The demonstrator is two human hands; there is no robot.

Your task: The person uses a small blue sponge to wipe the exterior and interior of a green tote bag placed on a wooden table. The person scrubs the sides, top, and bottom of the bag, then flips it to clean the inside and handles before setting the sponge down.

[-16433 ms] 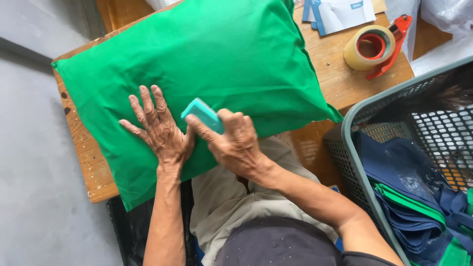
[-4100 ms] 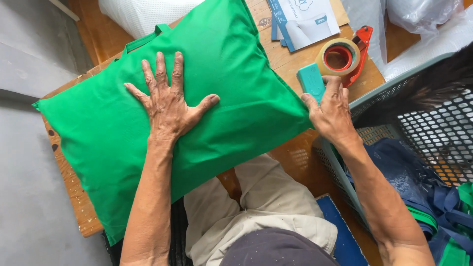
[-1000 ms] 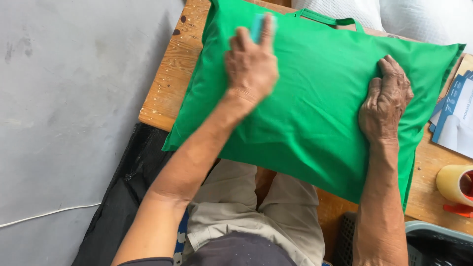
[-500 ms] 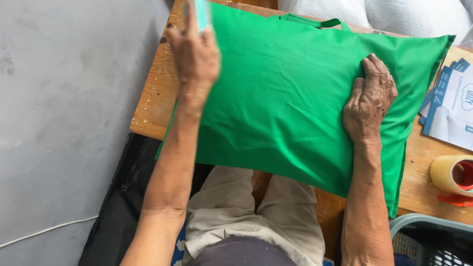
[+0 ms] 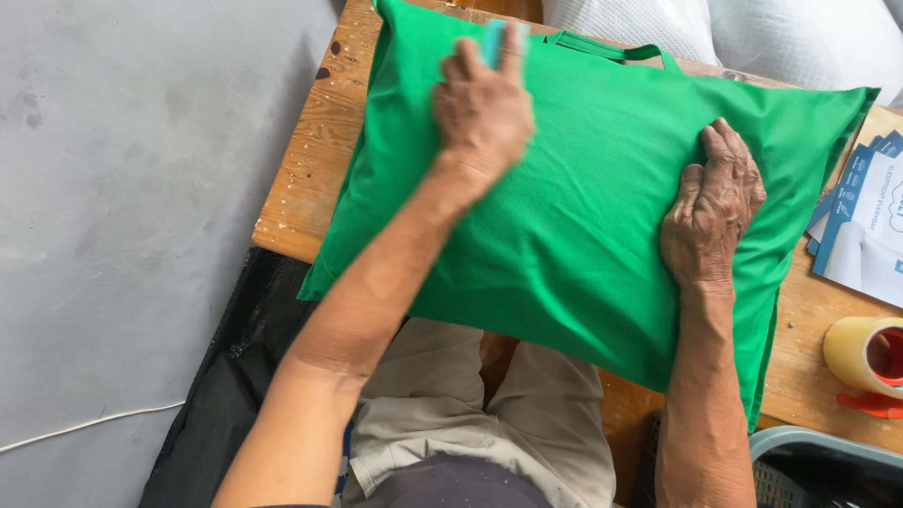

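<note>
With the right hand (image 5: 712, 212) pressed flat and the left hand (image 5: 482, 108) pinching a teal block (image 5: 493, 39), the green bag (image 5: 574, 216) on the table (image 5: 315, 141) could slide toward its near edge.

plump green fabric bag (image 5: 602, 235) showing plain bright green, matching handles | small block in left hand (image 5: 482, 108) showing teal | bare wooden table (image 5: 315, 150) showing warm brown, dark stains | paper leaflets (image 5: 865, 226) showing white with blue | tape roll (image 5: 861, 350) glowing yellowish with red holder
</note>
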